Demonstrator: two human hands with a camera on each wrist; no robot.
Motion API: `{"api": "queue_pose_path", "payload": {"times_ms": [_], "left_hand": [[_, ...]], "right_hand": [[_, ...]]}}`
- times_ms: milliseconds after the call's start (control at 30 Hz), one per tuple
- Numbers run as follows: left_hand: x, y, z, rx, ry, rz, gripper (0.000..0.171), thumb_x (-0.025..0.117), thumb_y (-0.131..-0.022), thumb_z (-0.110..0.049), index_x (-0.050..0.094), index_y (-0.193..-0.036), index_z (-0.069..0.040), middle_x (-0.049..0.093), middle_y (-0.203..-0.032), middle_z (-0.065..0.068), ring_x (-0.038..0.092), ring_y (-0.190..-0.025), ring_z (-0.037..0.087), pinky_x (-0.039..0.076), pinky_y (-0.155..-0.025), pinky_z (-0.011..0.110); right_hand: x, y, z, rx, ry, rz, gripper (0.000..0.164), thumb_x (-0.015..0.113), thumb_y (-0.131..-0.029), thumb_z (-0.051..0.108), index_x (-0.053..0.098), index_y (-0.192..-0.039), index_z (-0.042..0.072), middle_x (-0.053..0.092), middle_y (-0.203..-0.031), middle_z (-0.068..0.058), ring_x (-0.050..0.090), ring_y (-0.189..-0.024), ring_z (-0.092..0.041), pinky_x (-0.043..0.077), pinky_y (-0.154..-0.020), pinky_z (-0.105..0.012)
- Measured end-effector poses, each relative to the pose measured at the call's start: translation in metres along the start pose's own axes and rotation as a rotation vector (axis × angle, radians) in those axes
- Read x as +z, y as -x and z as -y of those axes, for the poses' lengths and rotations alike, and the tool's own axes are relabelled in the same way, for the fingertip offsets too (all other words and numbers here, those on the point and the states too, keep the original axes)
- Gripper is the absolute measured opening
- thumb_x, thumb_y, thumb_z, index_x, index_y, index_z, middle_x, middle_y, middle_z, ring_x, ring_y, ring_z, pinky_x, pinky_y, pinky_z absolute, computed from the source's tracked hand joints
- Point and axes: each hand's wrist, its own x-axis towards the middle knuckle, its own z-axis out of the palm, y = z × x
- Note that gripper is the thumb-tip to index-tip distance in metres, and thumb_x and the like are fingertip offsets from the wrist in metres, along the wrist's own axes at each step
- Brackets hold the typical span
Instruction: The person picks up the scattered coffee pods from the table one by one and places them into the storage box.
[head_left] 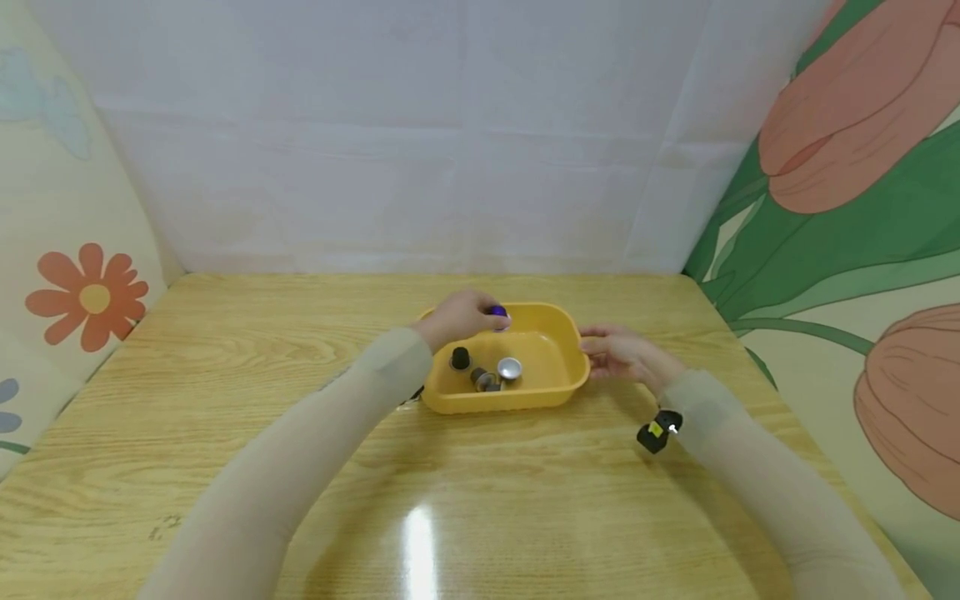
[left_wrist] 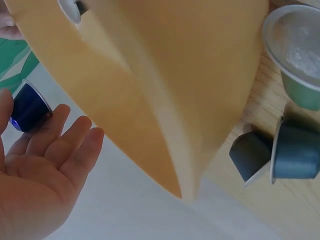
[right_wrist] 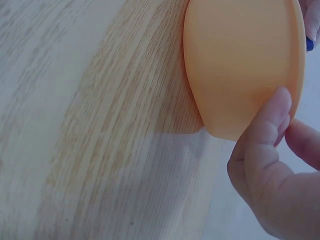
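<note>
My left hand pinches a blue coffee capsule between thumb and fingers over the far left part of a yellow plastic basin. The left wrist view shows the same blue capsule from its side, with a pale rim. At the basin's right end, my right hand grips the rim; the right wrist view has its thumb and fingers on either side of the edge. Inside the basin lie a black capsule, a silvery one and some dark capsules close together.
Left of the basin, on the wooden table, are a green capsule, a dark teal one and a black one; my left arm mostly covers that spot in the head view. A white backdrop rises behind the table.
</note>
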Motion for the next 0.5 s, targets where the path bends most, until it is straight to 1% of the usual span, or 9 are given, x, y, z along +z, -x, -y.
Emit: {"api": "queue_pose_path", "payload": {"times_ms": [67, 133, 200, 300, 400, 500], "left_hand": [[0.002, 0.0, -0.001, 0.003, 0.027, 0.002, 0.031, 0.06, -0.098, -0.032, 0.068, -0.108, -0.003, 0.064, -0.102, 0.016, 0.05, -0.076, 0.019, 0.041, -0.065, 0.028], [0.003, 0.0, 0.0, 0.008, 0.024, 0.006, 0.03, 0.06, -0.098, -0.031, 0.068, -0.105, -0.003, 0.063, -0.097, 0.015, 0.046, -0.071, 0.017, 0.039, -0.063, 0.028], [0.005, -0.001, 0.0, 0.012, 0.015, 0.01, 0.031, 0.061, -0.098, -0.032, 0.068, -0.104, -0.002, 0.061, -0.089, 0.012, 0.043, -0.068, 0.015, 0.037, -0.061, 0.028], [0.007, -0.004, 0.001, 0.017, -0.01, 0.017, 0.033, 0.061, -0.097, -0.032, 0.066, -0.1, 0.0, 0.051, -0.075, 0.005, 0.039, -0.063, 0.014, 0.034, -0.058, 0.027], [0.009, -0.007, 0.002, 0.019, -0.025, 0.018, 0.034, 0.061, -0.097, -0.033, 0.064, -0.095, 0.001, 0.045, -0.071, 0.002, 0.036, -0.061, 0.014, 0.032, -0.056, 0.027], [0.011, -0.009, 0.005, 0.022, -0.018, 0.019, 0.036, 0.061, -0.098, -0.034, 0.065, -0.095, 0.002, 0.045, -0.071, 0.002, 0.036, -0.06, 0.014, 0.032, -0.056, 0.027]], "right_hand": [[0.0, 0.0, 0.0, 0.003, -0.001, -0.004, 0.052, 0.044, -0.101, 0.001, 0.025, -0.149, -0.005, 0.06, -0.089, -0.005, 0.059, -0.07, -0.012, 0.055, -0.061, -0.024], [0.0, 0.0, -0.001, 0.002, 0.004, -0.004, 0.052, 0.044, -0.101, 0.002, 0.025, -0.149, -0.005, 0.061, -0.089, -0.005, 0.06, -0.07, -0.012, 0.055, -0.061, -0.024], [-0.001, 0.0, -0.001, 0.001, 0.008, -0.006, 0.052, 0.044, -0.101, 0.002, 0.025, -0.149, -0.005, 0.06, -0.09, -0.005, 0.06, -0.07, -0.013, 0.055, -0.06, -0.024], [-0.001, 0.001, 0.0, -0.002, 0.011, -0.003, 0.053, 0.044, -0.101, 0.002, 0.023, -0.149, -0.005, 0.061, -0.09, -0.005, 0.06, -0.071, -0.012, 0.055, -0.06, -0.024], [-0.002, 0.002, 0.0, -0.004, 0.009, 0.001, 0.053, 0.044, -0.101, 0.002, 0.023, -0.15, -0.005, 0.061, -0.089, -0.005, 0.06, -0.07, -0.012, 0.055, -0.061, -0.024], [-0.001, 0.002, 0.001, -0.003, 0.007, 0.0, 0.053, 0.044, -0.101, 0.001, 0.023, -0.149, -0.005, 0.061, -0.088, -0.005, 0.06, -0.07, -0.012, 0.055, -0.06, -0.024]]}}
